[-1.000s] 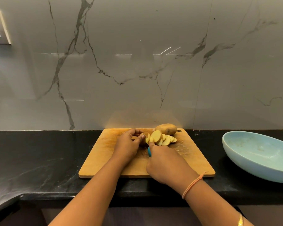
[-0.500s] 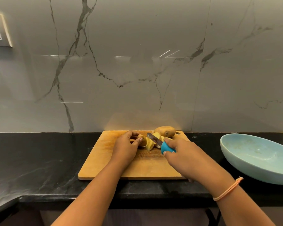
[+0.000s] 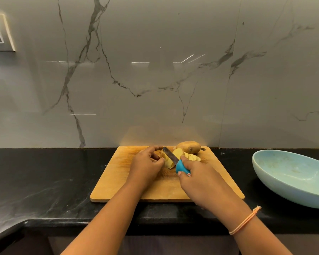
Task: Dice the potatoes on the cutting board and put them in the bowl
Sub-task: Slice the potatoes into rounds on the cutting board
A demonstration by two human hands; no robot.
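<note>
Bare counter [image 3: 247, 173] lies between cutting board [image 3: 118, 188] and bowl [image 3: 284, 188].

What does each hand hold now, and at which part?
The right hand grips the knife by its blue handle. The left hand holds the partly sliced potato at its left end, on the cutting board.

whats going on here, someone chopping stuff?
A person is cutting potatoes on a wooden cutting board. The left hand holds a half-cut potato steady while the right hand grips a blue-handled knife, its blade angled across that potato. A fan of slices lies beside it and a whole potato sits at the board's back edge. The light blue bowl to the right shows no potato in it.
</note>
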